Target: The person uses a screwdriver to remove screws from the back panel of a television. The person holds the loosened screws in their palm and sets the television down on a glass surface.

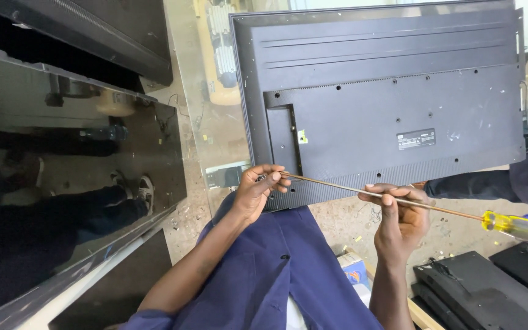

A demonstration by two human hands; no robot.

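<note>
At the lower edge of the panel: we see a flat television lying face down, its dark grey back cover [386, 104] turned up toward us
Tool: a long screwdriver [392, 198] with a thin metal shaft and a clear yellow handle [517, 226]; it lies nearly level across the view, tip at the cover's lower left corner, handle well out to the right
Left hand [256, 192]: fingers pressed together in a pinch round the shaft's tip end, holding it against the cover's edge
Right hand [401, 217]: fingers curled loosely, the shaft resting across them near mid-length; it does not reach the handle
Surroundings: a glossy black screen [62, 183] stands to the left, mirroring the room; stacked black covers [478, 287] lie at lower right; another person's dark sleeve [490, 180] enters from the right
Risk, slip: we judge that a tip guided only by fingertips could skid off its seat and jab the left fingers, or score the plastic
Risk, control: with neither hand on the handle, we expect poor turning force and a shaft that may bow or swing
Risk, bystander: the free handle end lies near the sleeve, so a sudden swing could strike it
Risk, screen: the glossy panel to the left could be scratched if the tool sprang loose that way
</note>
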